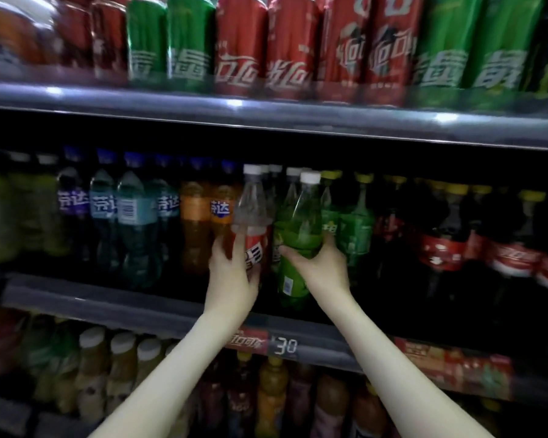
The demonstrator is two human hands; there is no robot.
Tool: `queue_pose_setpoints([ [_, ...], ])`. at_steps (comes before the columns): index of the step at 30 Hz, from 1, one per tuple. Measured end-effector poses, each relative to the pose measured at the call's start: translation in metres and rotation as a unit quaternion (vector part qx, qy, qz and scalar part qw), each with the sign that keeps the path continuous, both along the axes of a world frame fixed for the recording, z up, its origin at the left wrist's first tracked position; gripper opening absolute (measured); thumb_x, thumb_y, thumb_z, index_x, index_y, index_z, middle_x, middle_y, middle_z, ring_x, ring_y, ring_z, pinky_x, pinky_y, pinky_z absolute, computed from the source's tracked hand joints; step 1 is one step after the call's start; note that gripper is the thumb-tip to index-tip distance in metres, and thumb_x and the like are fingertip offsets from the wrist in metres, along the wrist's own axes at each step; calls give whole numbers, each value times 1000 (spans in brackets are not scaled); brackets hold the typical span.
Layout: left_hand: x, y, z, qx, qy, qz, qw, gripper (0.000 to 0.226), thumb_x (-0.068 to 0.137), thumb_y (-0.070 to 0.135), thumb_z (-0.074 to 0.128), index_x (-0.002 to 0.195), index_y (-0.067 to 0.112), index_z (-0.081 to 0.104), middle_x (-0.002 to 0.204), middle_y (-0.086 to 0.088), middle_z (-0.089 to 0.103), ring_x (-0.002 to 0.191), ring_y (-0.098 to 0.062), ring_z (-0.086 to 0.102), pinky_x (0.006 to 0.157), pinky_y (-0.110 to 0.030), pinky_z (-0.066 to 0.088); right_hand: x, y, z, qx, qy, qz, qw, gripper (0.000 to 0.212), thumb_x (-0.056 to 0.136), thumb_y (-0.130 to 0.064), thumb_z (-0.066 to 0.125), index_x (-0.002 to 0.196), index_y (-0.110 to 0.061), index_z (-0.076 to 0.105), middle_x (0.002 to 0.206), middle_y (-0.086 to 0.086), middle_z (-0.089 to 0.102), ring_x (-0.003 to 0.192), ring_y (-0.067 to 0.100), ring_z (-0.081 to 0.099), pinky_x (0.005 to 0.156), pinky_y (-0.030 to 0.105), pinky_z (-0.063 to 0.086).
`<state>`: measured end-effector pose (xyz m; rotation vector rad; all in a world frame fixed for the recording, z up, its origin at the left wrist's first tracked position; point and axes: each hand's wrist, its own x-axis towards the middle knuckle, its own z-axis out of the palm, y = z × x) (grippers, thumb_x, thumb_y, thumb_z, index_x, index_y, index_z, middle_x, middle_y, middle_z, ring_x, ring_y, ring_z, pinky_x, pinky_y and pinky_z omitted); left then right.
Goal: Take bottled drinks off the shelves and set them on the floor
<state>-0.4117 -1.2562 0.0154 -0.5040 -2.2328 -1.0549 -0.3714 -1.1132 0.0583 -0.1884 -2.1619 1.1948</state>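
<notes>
My left hand [234,273] grips a clear bottle with a white cap and a red label [252,216] at the front of the middle shelf [108,306]. Right beside it, my right hand [320,263] grips a green bottle with a white cap [299,222]. Both bottles lean slightly and stand close together, above the shelf's front edge. More white-capped bottles stand just behind them.
Blue, purple and orange bottles [133,213] fill the middle shelf to the left; green and dark cola bottles [440,248] fill the right. Tall red and green cans [241,49] line the top shelf. Juice bottles [121,368] crowd the lower shelf. A price tag [283,346] hangs on the shelf edge.
</notes>
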Motion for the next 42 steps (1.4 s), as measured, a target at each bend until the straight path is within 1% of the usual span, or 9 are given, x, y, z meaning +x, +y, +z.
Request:
queue_pose_setpoints([
  [4, -9, -4, 0, -24, -53, -32, 998, 99, 90, 31, 60, 135, 56, -25, 135, -19, 43, 103, -42, 59, 83, -46, 52, -21, -1, -1, 28, -68, -12, 997, 92, 74, -46, 78, 142, -11, 29, 127, 8, 58, 105, 26, 62, 77, 31, 54],
  [7, -11, -4, 0, -23, -49, -42, 998, 98, 90, 30, 61, 132, 52, -25, 136, -18, 43, 110, -41, 57, 84, -41, 48, -19, -5, -12, 42, -101, 0, 994, 97, 74, -40, 80, 143, -13, 19, 136, 9, 50, 114, 28, 57, 82, 32, 51],
  [13, -11, -1, -3, -27, -46, -71, 996, 97, 92, 28, 59, 135, 51, -25, 137, -18, 42, 107, -40, 58, 83, -44, 52, -11, -10, -23, 34, -114, 28, 992, 78, 79, -30, 78, 137, -12, 28, 128, 5, 55, 110, 19, 56, 79, 25, 43],
  [18, -2, -8, -7, -37, -35, -47, 998, 88, 92, 29, 57, 151, 32, -8, 135, -19, 42, 111, -39, 54, 78, -44, 50, 11, -24, -32, 110, -102, -19, 989, 83, 85, -25, 70, 147, -14, 16, 131, 11, 53, 116, 29, 56, 87, 37, 50],
  [22, 35, -33, -30, -41, -8, -48, 998, 75, 94, 30, 54, 153, 27, 8, 144, -16, 36, 128, -35, 39, 97, -45, 42, 58, -45, -54, 194, -88, -65, 975, 80, 94, -28, 58, 153, -14, 6, 150, 11, 33, 136, 27, 36, 104, 38, 41],
  [27, 108, -85, -116, -46, 51, -48, 997, 49, 92, 15, 57, 139, 7, 45, 138, -15, 47, 129, -28, 42, 107, -33, 34, 131, -78, -129, 222, -81, -10, 972, 59, 98, -24, 51, 149, -12, 25, 150, 5, 34, 139, 19, 28, 109, 29, 29],
  [30, 159, -118, -180, -121, -37, -104, 986, 44, 95, 16, 54, 138, 9, 46, 138, -9, 49, 129, -21, 42, 108, -30, 36, 170, -90, -193, 179, -174, 19, 968, 54, 98, -23, 50, 147, -15, 29, 146, 4, 38, 134, 20, 36, 100, 30, 36],
  [34, 212, -170, -265, -213, -235, -161, 935, 50, 98, 21, 48, 145, 14, 35, 146, -5, 40, 135, -19, 36, 106, -26, 32, 218, -114, -281, 148, -337, 69, 927, 54, 99, -23, 50, 148, -16, 28, 149, 5, 36, 135, 22, 38, 103, 33, 39],
  [42, 259, -287, -441, -314, -468, -79, 822, 53, 92, 21, 51, 143, 17, 36, 137, -5, 43, 122, -25, 47, 95, -34, 42, 276, -206, -489, 149, -524, 137, 828, 52, 96, -17, 46, 146, -17, 30, 144, 7, 40, 133, 26, 38, 101, 35, 39],
])
